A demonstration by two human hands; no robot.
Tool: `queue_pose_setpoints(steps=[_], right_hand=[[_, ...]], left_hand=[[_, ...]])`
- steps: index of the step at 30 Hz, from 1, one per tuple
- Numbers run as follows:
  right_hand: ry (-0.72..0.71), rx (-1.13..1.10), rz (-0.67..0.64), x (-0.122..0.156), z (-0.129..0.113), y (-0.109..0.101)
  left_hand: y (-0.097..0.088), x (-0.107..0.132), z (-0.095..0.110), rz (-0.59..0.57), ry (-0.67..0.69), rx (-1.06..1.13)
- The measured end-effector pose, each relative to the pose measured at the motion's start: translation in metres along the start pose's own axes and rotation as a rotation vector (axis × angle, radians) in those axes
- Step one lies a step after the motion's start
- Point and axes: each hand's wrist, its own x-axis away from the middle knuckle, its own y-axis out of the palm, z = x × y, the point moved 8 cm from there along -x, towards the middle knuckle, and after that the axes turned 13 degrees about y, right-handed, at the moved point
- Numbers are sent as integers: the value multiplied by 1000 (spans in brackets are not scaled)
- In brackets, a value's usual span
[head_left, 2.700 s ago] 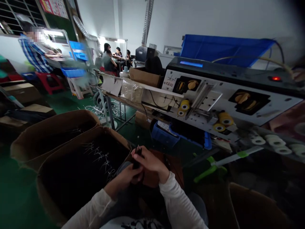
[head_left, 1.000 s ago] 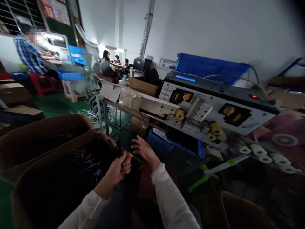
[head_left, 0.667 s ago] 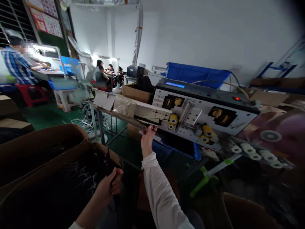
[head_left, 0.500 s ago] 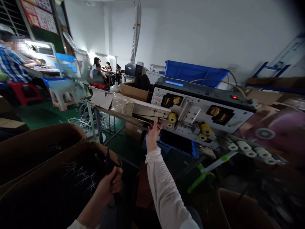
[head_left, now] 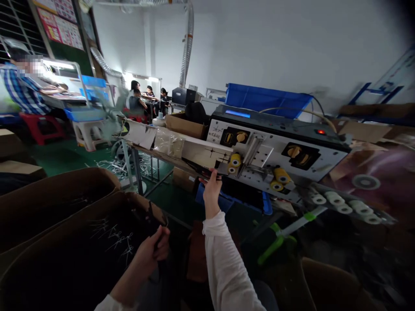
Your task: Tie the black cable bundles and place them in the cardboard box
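My right hand (head_left: pixel 212 192) reaches out to the left end of a wire-cutting machine (head_left: pixel 256 129), just below its yellow rollers (head_left: pixel 234 160). Its fingers are closed on a dark cable (head_left: pixel 193 166), which slants up to the left across the front of a white trough (head_left: pixel 201 154). Lower down, my left hand (head_left: pixel 157 248) is closed around a black cable bundle (head_left: pixel 151 211), whose end sticks up above the fist. Beside it stands a cardboard box (head_left: pixel 121 198) holding dark cables with several white ties (head_left: pixel 118 237). Much of what both hands grip is hidden.
A second cardboard box (head_left: pixel 94 175) stands behind the first. A blue bin (head_left: pixel 266 203) sits beneath the machine, and white rollers (head_left: pixel 335 198) stick out at its right. A green-footed stand (head_left: pixel 279 242) is on the floor. People sit working at benches far left.
The dark cable that lay along the trough near the yellow rollers is now lower, at the trough's front edge in my right hand. My left hand keeps its hold. The view has shifted slightly.
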Motion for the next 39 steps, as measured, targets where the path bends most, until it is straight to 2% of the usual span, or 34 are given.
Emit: queue_pose_setpoints(steps=[4,6,9,12,14,16,18,20,24,28,32,36,39], right_hand=[[-96,192,-88,44,-6,-48],[-23,375,-228,68,-7,-70],[192,681,-555,106,-3,-90],[361,869,-806,135,-5,-92],[440,905,-922,145,-6,-82],[463,926,-994,147,-3,-67],[410,967,-1008,142,1,-53],[289,1026,-976,133,5,-43],[83,1150,-914,124,13,-33],[20,1172,-860,126,21,-29],[-21,1139,-772,127,25,-28],[-15,1043,-713,125,25,-32],[-5,912,-629,125,12,-39]], left_hand=[[-1,4,9,4,30,-13],[0,7,17,1,33,-29],[9,9,28,-48,37,-95],[31,7,29,-102,43,-170],[50,4,18,-135,10,-180],[68,2,-2,-169,-50,-138],[78,2,-23,-150,-92,-90],[78,5,-40,-96,-122,-73],[71,12,-56,-78,-117,-155],[59,8,-55,-98,-16,-309],[55,7,-56,-125,6,-284],[53,6,-47,-59,24,-225],[50,1,-32,3,34,-192]])
